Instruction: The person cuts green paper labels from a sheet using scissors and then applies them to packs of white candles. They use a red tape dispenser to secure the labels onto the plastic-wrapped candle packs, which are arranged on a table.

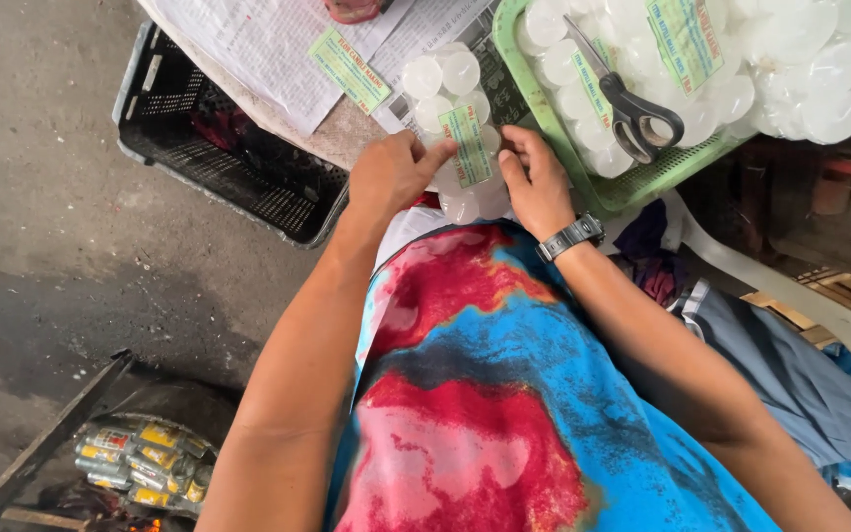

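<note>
Packet of white round pieces (pixel 457 128) in clear wrap, lying at the near edge of the paper-covered table (pixel 268 59), between both hands. Topped by a green paper label (pixel 469 145) running along its middle. Left hand (pixel 393 175) curled over the packet's left side, one finger (pixel 437 151) stretched onto the label and pressing it down. Right hand (pixel 536 182) closed on the packet's right edge, fingertips against the wrap; exactly how much is pinched, hard to tell from this angle. Dark wristwatch (pixel 571 236) strapped just behind that hand.

Second green label (pixel 350 69) lying loose on the printed sheets, just left of the packet. Green plastic tray (pixel 611 192) just right of the packet, heaped with more wrapped white packets carrying labels. Black-handled scissors (pixel 627 103) resting on that heap, blades pointing away. Black plastic crate (pixel 219 158) on the ground under the table's left side. Bundle of yellow-labelled small bottles (pixel 145 463) lower left, well apart from the hands. Red and blue patterned cloth (pixel 485 394) spread over the lap.
</note>
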